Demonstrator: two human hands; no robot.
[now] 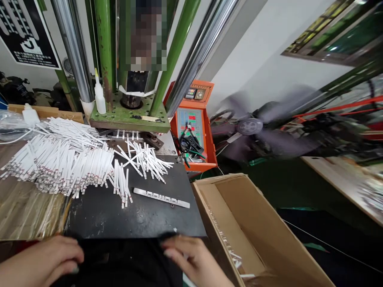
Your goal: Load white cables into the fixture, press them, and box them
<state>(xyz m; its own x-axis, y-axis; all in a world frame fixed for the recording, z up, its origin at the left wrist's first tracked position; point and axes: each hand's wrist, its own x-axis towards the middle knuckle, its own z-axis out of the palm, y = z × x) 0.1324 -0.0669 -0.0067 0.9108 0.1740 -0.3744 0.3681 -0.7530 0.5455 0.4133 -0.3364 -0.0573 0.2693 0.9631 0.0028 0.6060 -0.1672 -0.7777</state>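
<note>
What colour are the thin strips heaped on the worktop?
The strips are mostly white; the head view shows them best.

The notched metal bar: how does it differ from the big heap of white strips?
The notched metal bar is a single piece; the big heap of white strips holds many. The bar is silvery grey, the heap mostly white. The heap spreads far wider than the bar. Both the bar and each strip are long and narrow.

The bare left hand lies at 8 o'clock, its loosely curled fingers pointing to 3 o'clock, the bare left forearm trailing behind. At 6 o'clock, the bare right hand bends, blurred fingertips toward 10 o'clock.
</note>
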